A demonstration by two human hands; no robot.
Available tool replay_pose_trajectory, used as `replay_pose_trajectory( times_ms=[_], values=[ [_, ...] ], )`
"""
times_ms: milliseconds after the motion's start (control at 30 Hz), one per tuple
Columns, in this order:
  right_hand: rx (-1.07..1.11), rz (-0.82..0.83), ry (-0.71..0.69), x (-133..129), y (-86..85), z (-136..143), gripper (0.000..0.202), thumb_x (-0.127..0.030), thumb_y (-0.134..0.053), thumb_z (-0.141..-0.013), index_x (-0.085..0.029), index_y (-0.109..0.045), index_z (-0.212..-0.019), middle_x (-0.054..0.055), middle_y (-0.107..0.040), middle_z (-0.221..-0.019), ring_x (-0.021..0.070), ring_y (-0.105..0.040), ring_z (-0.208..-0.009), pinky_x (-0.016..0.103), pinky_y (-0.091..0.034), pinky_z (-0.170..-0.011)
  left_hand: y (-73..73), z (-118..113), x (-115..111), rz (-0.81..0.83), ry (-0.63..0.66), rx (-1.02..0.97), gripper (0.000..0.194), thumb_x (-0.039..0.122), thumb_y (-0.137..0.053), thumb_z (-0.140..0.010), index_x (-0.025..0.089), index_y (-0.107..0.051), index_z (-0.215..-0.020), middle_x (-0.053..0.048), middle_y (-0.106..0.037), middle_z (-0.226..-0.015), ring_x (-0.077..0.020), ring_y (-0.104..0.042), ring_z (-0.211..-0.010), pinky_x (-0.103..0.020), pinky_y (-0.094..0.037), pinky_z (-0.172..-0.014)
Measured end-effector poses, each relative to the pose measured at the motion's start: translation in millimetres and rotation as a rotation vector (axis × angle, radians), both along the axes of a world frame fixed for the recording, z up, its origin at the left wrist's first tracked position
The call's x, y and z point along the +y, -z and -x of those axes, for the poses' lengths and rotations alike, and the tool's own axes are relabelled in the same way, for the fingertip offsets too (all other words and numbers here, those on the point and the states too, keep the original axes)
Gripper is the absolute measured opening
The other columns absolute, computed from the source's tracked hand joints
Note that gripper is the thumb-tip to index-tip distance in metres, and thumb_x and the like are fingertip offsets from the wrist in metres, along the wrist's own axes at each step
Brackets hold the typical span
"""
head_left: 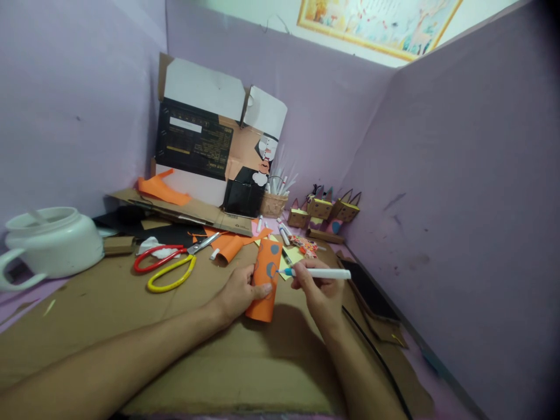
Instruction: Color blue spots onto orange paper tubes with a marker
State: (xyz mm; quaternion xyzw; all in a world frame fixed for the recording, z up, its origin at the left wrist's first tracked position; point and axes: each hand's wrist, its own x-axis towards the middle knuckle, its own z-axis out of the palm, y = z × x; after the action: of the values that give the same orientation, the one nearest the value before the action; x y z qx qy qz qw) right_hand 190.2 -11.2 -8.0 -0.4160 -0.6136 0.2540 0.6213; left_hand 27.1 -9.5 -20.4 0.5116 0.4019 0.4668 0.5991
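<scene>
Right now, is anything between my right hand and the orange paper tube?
Nothing visible blocks it: the right hand holds a white marker whose teal tip is already at the tube's right edge, by a blue outline. The left hand's thumb lies across the tube lower down, clear of the tip.

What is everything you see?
paper tube: one, orange, bluish spots, left hand
marker: one, white and teal, right hand
scissors: one pair, red and yellow, left of tube
pot: one, white, far left
unfolded box: one, black, white, tan, back
basket: one, tan, beside box
loose markers: several, white, behind tube
paper scraps: several, orange, back left
eared figures: three, tan, back right
tissue: one, white, by scissors
flat panel: one, black, right
cable: one, black, right
framed picture: one, yellow, top
cardboard mat: one, tan, underneath
walls: three, purple, around
hands: two, bare, centre
</scene>
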Motion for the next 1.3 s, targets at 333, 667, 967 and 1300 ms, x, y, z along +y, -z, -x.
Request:
replay_pose_trajectory(
  times_ms=[333,667,967,1300],
  values=[
    [0.047,-0.019,0.034,3,10.2,1,0.022,-0.039,-0.064,-0.082,-0.018,-0.066,-0.078,-0.001,-0.062,-0.055,0.0134,-0.059,-0.05,0.024,-0.047,-0.049,-1.8,1,0,-0.016,0.051,-0.009,0.039,0.034,-0.077,-0.056,0.014,-0.062,-0.086,-0.007,-0.07,-0.089,-0.0265,-0.063,-0.09,-0.036,-0.047,-0.083],
    [-0.036,-0.051,-0.01,5,13.7,3,0.02,-0.036,-0.061,-0.085,-0.018,-0.065,-0.076,-0.001,-0.059,-0.057,0.0123,-0.055,-0.052,0.024,-0.045,-0.051,-1.2,1,0,-0.043,0.034,0.029,0.041,0.036,-0.076,-0.057,0.013,-0.063,-0.089,-0.008,-0.069,-0.09,-0.0282,-0.062,-0.092,-0.035,-0.048,-0.079],
    [-0.053,-0.054,-0.02,5,14.7,3,0.02,-0.036,-0.061,-0.086,-0.019,-0.065,-0.077,-0.001,-0.059,-0.059,0.0123,-0.054,-0.053,0.024,-0.045,-0.052,-2.7,0,-1,-0.04,0.051,-0.019,0.041,0.033,-0.076,-0.058,0.013,-0.064,-0.092,-0.007,-0.07,-0.093,-0.0259,-0.062,-0.092,-0.033,-0.048,-0.08],
    [-0.033,-0.037,-0.019,3,12.7,4,0.019,-0.035,-0.063,-0.084,-0.018,-0.065,-0.076,-0.001,-0.06,-0.056,0.0123,-0.056,-0.05,0.023,-0.044,-0.048,-0.9,1,0,-0.035,0.037,-0.001,0.038,0.032,-0.073,-0.058,0.013,-0.061,-0.089,-0.006,-0.069,-0.086,-0.0237,-0.061,-0.084,-0.03,-0.046,-0.073]
  ],
)
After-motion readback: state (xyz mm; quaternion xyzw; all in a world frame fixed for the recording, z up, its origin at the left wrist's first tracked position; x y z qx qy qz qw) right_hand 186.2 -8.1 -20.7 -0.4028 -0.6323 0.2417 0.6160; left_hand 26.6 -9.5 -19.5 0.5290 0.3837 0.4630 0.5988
